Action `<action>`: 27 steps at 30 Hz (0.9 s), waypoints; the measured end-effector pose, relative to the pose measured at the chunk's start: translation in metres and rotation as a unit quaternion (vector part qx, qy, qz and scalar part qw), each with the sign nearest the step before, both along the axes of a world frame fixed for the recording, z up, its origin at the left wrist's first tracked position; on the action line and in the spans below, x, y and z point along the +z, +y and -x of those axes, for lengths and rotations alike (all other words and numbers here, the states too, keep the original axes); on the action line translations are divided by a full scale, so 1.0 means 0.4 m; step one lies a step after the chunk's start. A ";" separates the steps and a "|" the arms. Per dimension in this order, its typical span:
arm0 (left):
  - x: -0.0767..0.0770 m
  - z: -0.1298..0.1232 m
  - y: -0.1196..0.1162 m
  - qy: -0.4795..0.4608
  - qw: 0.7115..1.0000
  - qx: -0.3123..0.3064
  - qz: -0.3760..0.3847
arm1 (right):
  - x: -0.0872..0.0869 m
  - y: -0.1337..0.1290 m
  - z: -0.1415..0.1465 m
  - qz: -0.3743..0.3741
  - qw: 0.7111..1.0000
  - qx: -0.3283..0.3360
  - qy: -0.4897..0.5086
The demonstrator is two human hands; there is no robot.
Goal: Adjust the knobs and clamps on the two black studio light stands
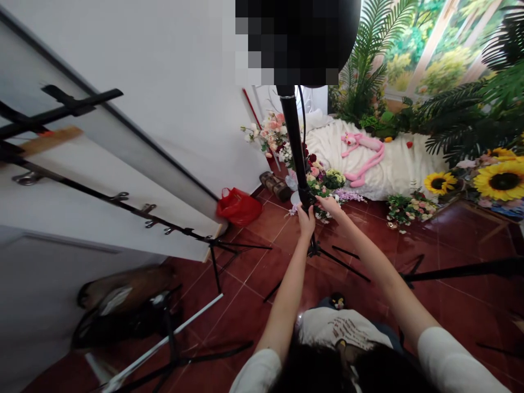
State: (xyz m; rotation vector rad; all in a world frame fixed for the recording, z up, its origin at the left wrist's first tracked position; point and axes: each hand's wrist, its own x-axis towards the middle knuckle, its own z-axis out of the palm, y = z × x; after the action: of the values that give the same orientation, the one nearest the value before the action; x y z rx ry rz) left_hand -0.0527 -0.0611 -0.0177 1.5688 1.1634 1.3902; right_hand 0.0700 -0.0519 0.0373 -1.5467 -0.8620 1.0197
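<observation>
Single head-worn view, steeply downward over outstretched arms toward red tiled floor (254, 273), near white wall (164, 82).

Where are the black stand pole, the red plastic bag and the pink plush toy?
black stand pole (293, 136), head view, on the middle of its shaft above the hands.
red plastic bag (238, 207), head view, on the bag's crumpled body by the wall.
pink plush toy (366, 150), head view, on its body lying on the white blanket.

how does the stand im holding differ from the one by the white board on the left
The held light stand is upright with a thick black pole; the left stand leans at a slant and has a thinner pole. Both hands, left hand and right hand, grip the held light stand; nothing touches the left stand. Both have black tripod legs.
</observation>
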 end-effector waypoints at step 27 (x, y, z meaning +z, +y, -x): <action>0.000 0.000 -0.002 0.000 1.000 0.006 0.004 | -0.007 -0.073 -0.002 -0.051 0.993 0.072 0.080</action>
State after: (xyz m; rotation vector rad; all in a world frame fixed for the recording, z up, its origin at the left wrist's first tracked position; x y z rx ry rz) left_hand -0.0526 -0.0620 -0.0176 1.5572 1.1795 1.3922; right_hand 0.0707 -0.0812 0.0345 -1.3122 -0.9087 1.1697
